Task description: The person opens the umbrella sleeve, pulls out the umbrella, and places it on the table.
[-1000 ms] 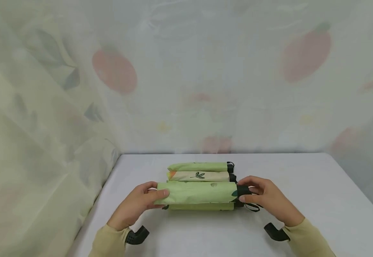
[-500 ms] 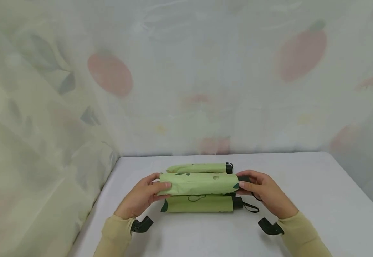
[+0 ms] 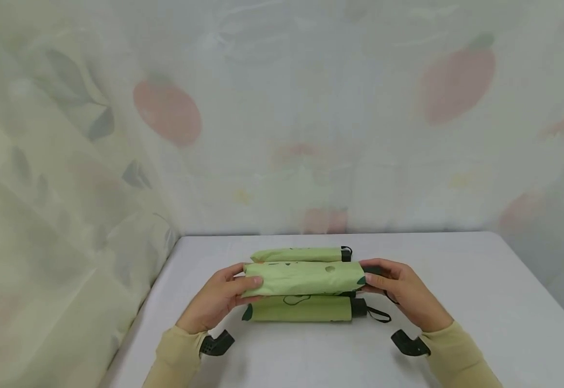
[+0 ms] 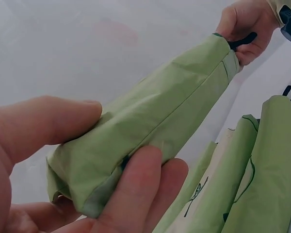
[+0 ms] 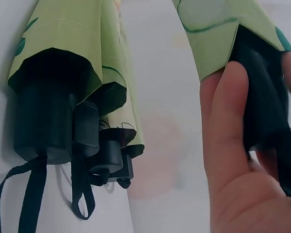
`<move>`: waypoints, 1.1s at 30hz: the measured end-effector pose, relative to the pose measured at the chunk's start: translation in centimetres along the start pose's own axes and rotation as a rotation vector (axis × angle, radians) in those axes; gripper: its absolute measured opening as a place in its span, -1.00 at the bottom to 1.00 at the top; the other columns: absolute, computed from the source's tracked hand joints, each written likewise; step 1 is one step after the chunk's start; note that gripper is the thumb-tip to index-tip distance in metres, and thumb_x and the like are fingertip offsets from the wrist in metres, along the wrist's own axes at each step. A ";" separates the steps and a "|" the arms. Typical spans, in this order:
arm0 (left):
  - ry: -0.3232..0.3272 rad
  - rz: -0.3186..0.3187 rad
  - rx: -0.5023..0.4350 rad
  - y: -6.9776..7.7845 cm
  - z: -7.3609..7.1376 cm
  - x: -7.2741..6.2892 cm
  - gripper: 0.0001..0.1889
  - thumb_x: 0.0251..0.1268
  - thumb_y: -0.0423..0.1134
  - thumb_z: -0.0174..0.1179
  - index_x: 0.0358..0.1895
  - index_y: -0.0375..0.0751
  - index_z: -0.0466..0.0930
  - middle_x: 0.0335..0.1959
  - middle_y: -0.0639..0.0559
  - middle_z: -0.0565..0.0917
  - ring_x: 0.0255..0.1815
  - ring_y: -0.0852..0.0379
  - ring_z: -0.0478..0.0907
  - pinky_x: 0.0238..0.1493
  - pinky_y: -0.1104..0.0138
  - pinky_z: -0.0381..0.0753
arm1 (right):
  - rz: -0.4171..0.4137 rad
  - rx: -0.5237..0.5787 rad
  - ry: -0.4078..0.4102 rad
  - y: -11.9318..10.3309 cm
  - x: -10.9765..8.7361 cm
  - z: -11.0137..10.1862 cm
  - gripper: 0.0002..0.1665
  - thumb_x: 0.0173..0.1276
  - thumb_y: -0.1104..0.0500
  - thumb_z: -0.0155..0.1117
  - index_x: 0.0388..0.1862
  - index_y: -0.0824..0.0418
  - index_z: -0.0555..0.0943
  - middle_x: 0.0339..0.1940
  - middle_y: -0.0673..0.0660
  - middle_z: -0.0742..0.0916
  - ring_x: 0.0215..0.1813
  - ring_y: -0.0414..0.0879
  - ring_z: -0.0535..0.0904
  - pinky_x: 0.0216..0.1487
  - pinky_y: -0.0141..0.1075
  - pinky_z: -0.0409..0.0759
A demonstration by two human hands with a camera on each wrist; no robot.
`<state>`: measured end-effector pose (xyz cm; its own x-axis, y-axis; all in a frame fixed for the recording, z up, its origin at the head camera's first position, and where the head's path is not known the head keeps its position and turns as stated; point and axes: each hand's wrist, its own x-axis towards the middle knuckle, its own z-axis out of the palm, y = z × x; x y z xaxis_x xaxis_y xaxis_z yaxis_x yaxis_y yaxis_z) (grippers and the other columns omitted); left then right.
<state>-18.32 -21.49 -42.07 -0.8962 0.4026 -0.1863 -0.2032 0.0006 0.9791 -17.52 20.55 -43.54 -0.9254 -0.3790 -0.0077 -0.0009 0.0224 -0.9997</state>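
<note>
Between both hands, a light green folding umbrella (image 3: pixel 306 279) in its sleeve is held level above a row of similar ones. My left hand (image 3: pixel 218 295) grips its cloth end, thumb on the near side and fingers beneath, as the left wrist view shows. At the other end my right hand (image 3: pixel 405 291) holds the black handle (image 5: pixel 262 97), with a wrist strap dangling by the palm. Below it lies the nearest green umbrella (image 3: pixel 301 309), its black handle and loop pointing right. A cream umbrella (image 4: pixel 208 189) with a leaf print shows in the left wrist view; the held one hides it from the head camera.
At the back of the row lies another green umbrella (image 3: pixel 301 254). All rest side by side on the white table (image 3: pixel 456 280), handles to the right. A pale printed curtain (image 3: pixel 282 134) hangs behind the table and along its left side. Black wrist devices (image 3: pixel 217 343) sit at both cuffs.
Both hands have raised the held umbrella away from the near one, uncovering more of that one and covering the cream one. In the last half second it has shifted only slightly right.
</note>
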 end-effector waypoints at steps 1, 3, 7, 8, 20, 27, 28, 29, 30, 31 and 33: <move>-0.003 0.005 0.002 0.0 0.0 0.0 -0.37 0.58 -0.21 0.34 0.56 -0.36 0.36 0.31 -0.20 0.69 0.27 -0.01 0.75 0.40 0.01 0.74 | -0.002 0.001 0.009 0.0 0.0 0.0 -0.36 0.66 0.18 0.29 0.52 0.53 0.42 0.16 0.02 0.79 0.14 -0.17 0.79 0.24 -0.32 0.81; -0.009 0.012 0.003 0.1 0.1 0.1 -0.37 0.58 -0.21 0.34 0.55 -0.36 0.36 0.31 -0.21 0.69 0.26 -0.03 0.76 0.39 0.02 0.75 | -0.003 0.001 0.019 0.0 -0.1 -0.1 -0.36 0.65 0.19 0.30 0.51 0.55 0.42 0.14 -0.01 0.80 0.14 -0.19 0.80 0.23 -0.32 0.81; -0.018 0.014 -0.015 0.3 0.2 0.2 -0.37 0.58 -0.22 0.34 0.55 -0.37 0.36 0.31 -0.18 0.70 0.26 -0.02 0.76 0.39 0.03 0.75 | 0.006 0.006 0.043 0.0 -0.1 -0.3 -0.38 0.67 0.17 0.29 0.50 0.54 0.45 0.11 -0.06 0.83 0.12 -0.18 0.82 0.23 -0.33 0.81; -0.016 0.012 -0.019 0.3 0.2 0.2 -0.37 0.58 -0.22 0.34 0.55 -0.37 0.36 0.31 -0.18 0.70 0.26 -0.01 0.76 0.38 0.03 0.75 | 0.013 0.009 0.048 0.0 -0.1 -0.4 -0.38 0.67 0.15 0.29 0.50 0.53 0.46 0.11 -0.07 0.84 0.11 -0.18 0.83 0.22 -0.34 0.81; 0.016 0.010 -0.033 0.4 0.3 0.2 -0.37 0.56 -0.22 0.35 0.55 -0.34 0.37 0.35 -0.19 0.65 0.28 -0.02 0.75 0.38 0.02 0.75 | -0.010 0.181 0.081 0.1 -0.1 -0.9 -0.60 0.75 0.11 0.17 0.34 0.32 0.69 0.13 -0.01 0.83 0.02 -0.18 0.86 0.22 -0.25 0.83; -0.012 0.023 -0.048 0.4 0.0 0.1 -0.37 0.58 -0.23 0.33 0.56 -0.37 0.35 0.36 -0.23 0.65 0.27 -0.11 0.76 0.40 0.01 0.73 | -0.056 0.214 0.088 -0.1 -0.2 -1.2 -0.66 0.76 0.16 0.13 0.23 0.27 0.76 0.10 0.00 0.85 0.01 -0.19 0.86 0.19 -0.26 0.83; -0.010 0.022 -0.048 0.4 -0.1 0.1 -0.37 0.58 -0.23 0.33 0.56 -0.37 0.36 0.36 -0.23 0.65 0.28 -0.10 0.76 0.40 0.01 0.73 | -0.061 0.223 0.089 -0.1 -0.2 -1.2 -0.66 0.77 0.17 0.13 0.22 0.26 0.77 0.09 0.00 0.85 0.01 -0.19 0.86 0.18 -0.26 0.84; -0.006 0.021 -0.050 0.4 -0.1 0.1 -0.38 0.58 -0.23 0.33 0.55 -0.36 0.37 0.37 -0.23 0.65 0.29 -0.10 0.76 0.41 0.01 0.73 | -0.065 0.228 0.089 -0.1 -0.2 -1.3 -0.66 0.77 0.17 0.12 0.21 0.25 0.78 0.09 0.00 0.85 0.01 -0.19 0.86 0.18 -0.27 0.84; 0.001 0.017 -0.053 0.5 -0.1 0.0 -0.39 0.58 -0.22 0.34 0.54 -0.36 0.38 0.37 -0.22 0.64 0.29 -0.09 0.75 0.42 0.02 0.72 | -0.066 0.234 0.091 -0.1 -0.2 -1.3 -0.67 0.77 0.17 0.12 0.21 0.24 0.78 0.09 0.00 0.86 0.01 -0.19 0.86 0.18 -0.27 0.84; 0.008 0.014 -0.056 0.5 -0.2 0.0 -0.40 0.58 -0.22 0.34 0.54 -0.35 0.39 0.38 -0.22 0.64 0.30 -0.08 0.74 0.42 0.02 0.72 | -0.066 0.241 0.093 -0.1 -0.3 -1.4 -0.67 0.77 0.17 0.12 0.20 0.22 0.79 0.09 0.00 0.86 0.00 -0.18 0.87 0.18 -0.27 0.83; 0.026 0.011 -0.058 0.6 -0.3 -0.1 -0.41 0.57 -0.21 0.35 0.52 -0.33 0.42 0.40 -0.22 0.62 0.32 -0.05 0.73 0.44 0.00 0.70 | -0.066 0.256 0.099 -0.2 -0.3 -1.5 -0.67 0.77 0.17 0.12 0.19 0.21 0.79 0.10 0.01 0.86 0.00 -0.18 0.87 0.19 -0.27 0.83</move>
<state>-18.45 -21.77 -41.47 -0.9082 0.3786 -0.1786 -0.2156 -0.0573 0.9748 -17.81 22.08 -43.35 -0.9590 -0.2794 0.0472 0.0218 -0.2388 -0.9708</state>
